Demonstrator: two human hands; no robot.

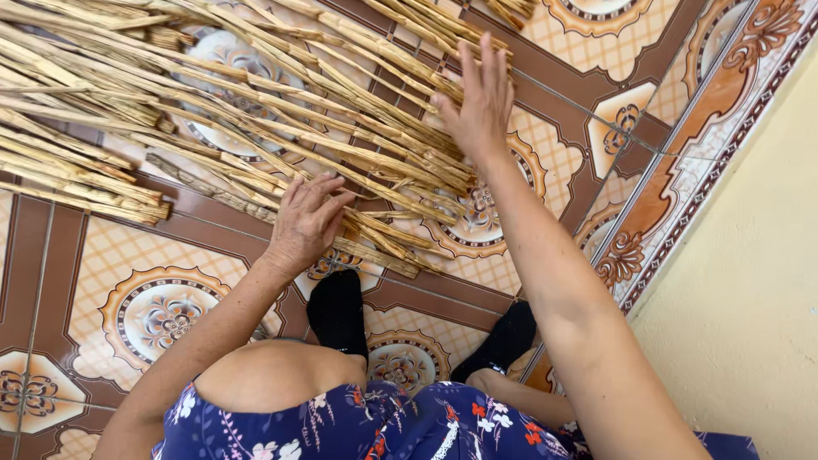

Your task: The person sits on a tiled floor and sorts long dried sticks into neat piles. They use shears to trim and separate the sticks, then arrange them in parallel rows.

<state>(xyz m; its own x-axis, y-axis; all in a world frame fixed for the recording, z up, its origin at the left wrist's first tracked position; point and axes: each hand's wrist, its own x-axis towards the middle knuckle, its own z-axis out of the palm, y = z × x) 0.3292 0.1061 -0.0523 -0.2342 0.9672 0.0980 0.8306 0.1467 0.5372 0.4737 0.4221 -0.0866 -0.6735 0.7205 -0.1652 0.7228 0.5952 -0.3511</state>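
Observation:
A spread of long dried straw-coloured stalks (213,111) lies across the patterned tiled floor (153,307). My left hand (307,220) rests palm down on the near ends of the stalks, fingers bent over them. My right hand (479,98) reaches farther out with fingers spread, flat against the right end of the bundle. Neither hand is closed around a stalk. My knees in a blue flowered dress (375,422) and my feet in black socks (337,311) show below.
A pale yellow wall (750,281) runs along the right side, meeting the floor at a decorated tile border (682,187). More stalks (511,10) lie at the top edge.

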